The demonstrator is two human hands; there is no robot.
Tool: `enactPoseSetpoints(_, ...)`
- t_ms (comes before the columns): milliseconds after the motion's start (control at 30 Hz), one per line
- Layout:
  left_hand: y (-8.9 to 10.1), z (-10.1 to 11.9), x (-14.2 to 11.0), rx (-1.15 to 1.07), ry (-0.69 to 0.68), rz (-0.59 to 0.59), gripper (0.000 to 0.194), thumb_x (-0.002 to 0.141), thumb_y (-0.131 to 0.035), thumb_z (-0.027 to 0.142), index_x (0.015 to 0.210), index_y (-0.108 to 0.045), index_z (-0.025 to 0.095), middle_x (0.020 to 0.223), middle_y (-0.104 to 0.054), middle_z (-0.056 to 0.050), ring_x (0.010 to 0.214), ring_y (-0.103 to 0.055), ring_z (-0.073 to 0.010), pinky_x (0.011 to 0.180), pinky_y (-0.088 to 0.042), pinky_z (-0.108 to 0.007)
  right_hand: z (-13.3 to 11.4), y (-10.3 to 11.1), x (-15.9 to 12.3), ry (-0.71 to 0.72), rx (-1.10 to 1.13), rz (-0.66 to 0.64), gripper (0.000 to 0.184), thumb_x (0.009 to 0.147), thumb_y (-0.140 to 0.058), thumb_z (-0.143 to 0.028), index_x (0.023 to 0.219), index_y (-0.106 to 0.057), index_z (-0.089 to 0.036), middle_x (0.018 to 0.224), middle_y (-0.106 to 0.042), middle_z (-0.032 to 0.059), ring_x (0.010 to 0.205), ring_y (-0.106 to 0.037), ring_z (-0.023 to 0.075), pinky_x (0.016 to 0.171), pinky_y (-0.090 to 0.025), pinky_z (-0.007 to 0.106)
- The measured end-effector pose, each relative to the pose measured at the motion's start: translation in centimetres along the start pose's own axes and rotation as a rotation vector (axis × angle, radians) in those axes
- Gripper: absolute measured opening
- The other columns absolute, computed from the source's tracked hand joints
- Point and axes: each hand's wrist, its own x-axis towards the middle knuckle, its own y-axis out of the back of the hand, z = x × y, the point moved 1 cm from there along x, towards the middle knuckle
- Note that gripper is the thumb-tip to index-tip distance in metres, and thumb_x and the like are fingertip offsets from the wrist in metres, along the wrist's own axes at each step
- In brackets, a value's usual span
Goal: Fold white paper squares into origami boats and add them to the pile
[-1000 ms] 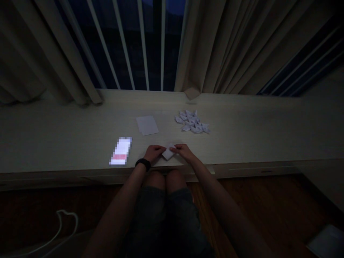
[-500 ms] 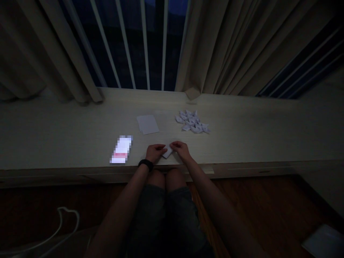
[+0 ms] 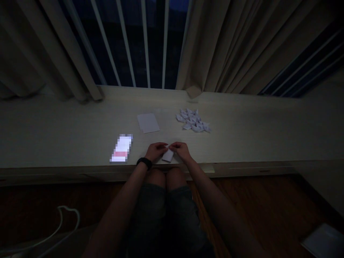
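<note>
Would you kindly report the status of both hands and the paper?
Left hand, right hand: both holding the folded paper. Paper near front edge of ledge. Stacked sheets and folded pieces lie beyond, apart from hands.

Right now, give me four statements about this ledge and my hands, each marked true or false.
The left hand and right hand both touch the small folded paper. True.
The black wristband sits by the right hand. False: the black wristband sits by the left hand.
The glowing screen lies left of the flat sheets. True.
The folded shapes lie left of the flat sheets. False: the folded shapes lie right of them.
</note>
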Motion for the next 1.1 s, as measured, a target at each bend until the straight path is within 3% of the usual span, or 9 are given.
enactPoseSetpoints(233, -0.19, -0.41, 0.15, -0.050, 0.020, 0.013, 0.039, 0.064, -0.075, 0.035, 0.094, -0.070, 0.011, 0.076, -0.071, -0.008, 0.068, -0.064, -0.0172, 0.066, -0.051, -0.029, -0.18, -0.04, -0.09, -0.004, 0.013, -0.014, 0.018, 0.066, -0.069, -0.035, 0.071, -0.072, -0.018, 0.068, -0.069, 0.0030, 0.064, -0.062, 0.0175, 0.062, -0.046, 0.027)
enactPoseSetpoints(467, -0.05, -0.23, 0.01, -0.036, 0.025, -0.005, 0.042, 0.064, -0.075, 0.033, 0.099, -0.070, 0.012, 0.068, -0.069, -0.005, 0.061, -0.062, -0.0150, 0.060, -0.049, -0.026, -0.41, -0.04, -0.11, -0.002, -0.021, -0.012, 0.018, 0.066, -0.069, -0.036, 0.073, -0.072, -0.019, 0.071, -0.071, 0.0041, 0.067, -0.063, 0.0184, 0.064, -0.047, 0.028)
enactPoseSetpoints(767, -0.19, -0.12, -0.03, -0.035, 0.048, -0.003, 0.043, 0.060, -0.077, 0.031, 0.098, -0.070, 0.012, 0.074, -0.071, -0.007, 0.065, -0.063, -0.0161, 0.064, -0.051, -0.028, -0.85, 0.36, -0.24, -0.006, 0.092, -0.081, 0.019, 0.064, -0.070, -0.033, 0.074, -0.072, -0.017, 0.072, -0.071, 0.0045, 0.066, -0.062, 0.0173, 0.063, -0.047, 0.028)
enactPoseSetpoints(1100, -0.39, -0.03, -0.17, -0.125, 0.099, 0.026, 0.043, 0.061, -0.077, 0.037, 0.095, -0.070, 0.010, 0.075, -0.071, -0.008, 0.065, -0.064, -0.0166, 0.064, -0.052, -0.029, -0.81, -0.08, -0.32, -0.007, 0.013, -0.006, 0.020, 0.066, -0.067, -0.036, 0.072, -0.071, -0.018, 0.069, -0.070, 0.0042, 0.065, -0.062, 0.0178, 0.063, -0.047, 0.028)
